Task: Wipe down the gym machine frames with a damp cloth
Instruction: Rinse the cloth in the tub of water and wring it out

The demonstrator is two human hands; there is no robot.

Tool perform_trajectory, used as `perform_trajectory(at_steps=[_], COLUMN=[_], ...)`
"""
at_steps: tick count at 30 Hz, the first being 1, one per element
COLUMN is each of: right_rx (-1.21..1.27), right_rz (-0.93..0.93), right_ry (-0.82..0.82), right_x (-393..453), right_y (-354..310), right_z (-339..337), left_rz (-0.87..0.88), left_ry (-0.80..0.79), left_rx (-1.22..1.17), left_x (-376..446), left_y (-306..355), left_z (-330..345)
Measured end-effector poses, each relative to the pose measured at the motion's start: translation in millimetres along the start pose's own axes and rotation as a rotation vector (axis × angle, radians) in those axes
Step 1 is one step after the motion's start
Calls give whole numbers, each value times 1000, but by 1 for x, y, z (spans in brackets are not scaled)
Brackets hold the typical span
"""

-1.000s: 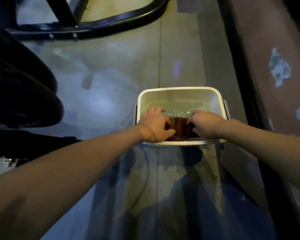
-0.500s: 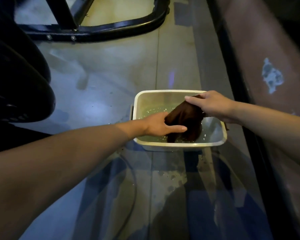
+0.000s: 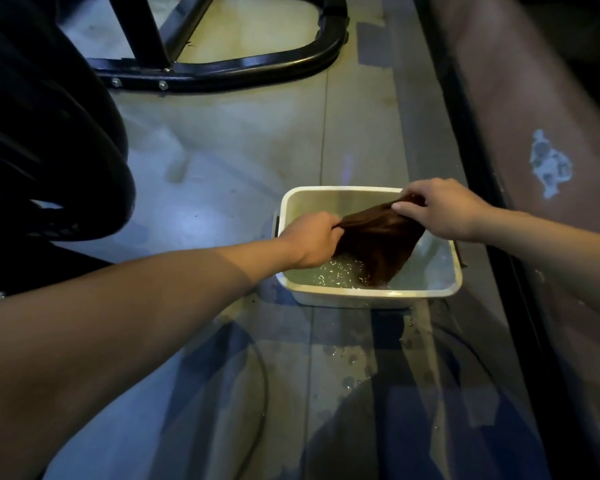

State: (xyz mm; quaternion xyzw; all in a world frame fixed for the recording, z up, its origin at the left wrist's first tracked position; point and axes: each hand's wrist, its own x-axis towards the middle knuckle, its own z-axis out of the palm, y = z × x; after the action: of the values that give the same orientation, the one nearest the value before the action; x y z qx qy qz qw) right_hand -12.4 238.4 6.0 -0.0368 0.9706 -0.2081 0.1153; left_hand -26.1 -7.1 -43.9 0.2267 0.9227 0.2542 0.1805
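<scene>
A grey concrete floor point(image 3: 243, 143) fills most of the view, glossy and patchy, with a straight seam running toward the top and a spread of wet splashes point(image 3: 352, 358) in front of the tub. Along the right side runs a reddish-brown wall point(image 3: 520, 109) with a pale chipped patch, edged at its foot by a dark strip. At the top, the black tubular gym machine frame point(image 3: 257, 64) rests on the floor, its curved base bar bolted at two points; a large black padded shape point(image 3: 42, 133) bulks in at the left.

A white rectangular tub point(image 3: 368, 294) stands on the floor near the wall, holding shallow, bubbly water. Over it hangs the brown cloth point(image 3: 378, 237), stretched between both hands, its lower tip dipping into the water. The left hand point(image 3: 312, 240) has its fingers curled tight round the cloth's left end; the right hand point(image 3: 444, 209) pinches the other end at the tub's far rim.
</scene>
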Motion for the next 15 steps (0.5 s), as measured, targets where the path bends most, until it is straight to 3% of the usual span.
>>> perform_trajectory(at_steps=[3, 5, 10, 15], right_rx=[4, -26, -380, -465], right_rz=[-106, -187, -150, -45], right_ry=[106, 80, -337, -512], right_x=[-9, -11, -9, 1], right_y=[-1, 0, 9, -4], right_z=[18, 32, 63, 87], left_rz=[38, 31, 28, -19], left_ry=[115, 136, -202, -398], left_rx=[110, 168, 468, 604], left_x=[1, 2, 7, 9], left_y=[-1, -4, -9, 6], left_z=[1, 4, 8, 21])
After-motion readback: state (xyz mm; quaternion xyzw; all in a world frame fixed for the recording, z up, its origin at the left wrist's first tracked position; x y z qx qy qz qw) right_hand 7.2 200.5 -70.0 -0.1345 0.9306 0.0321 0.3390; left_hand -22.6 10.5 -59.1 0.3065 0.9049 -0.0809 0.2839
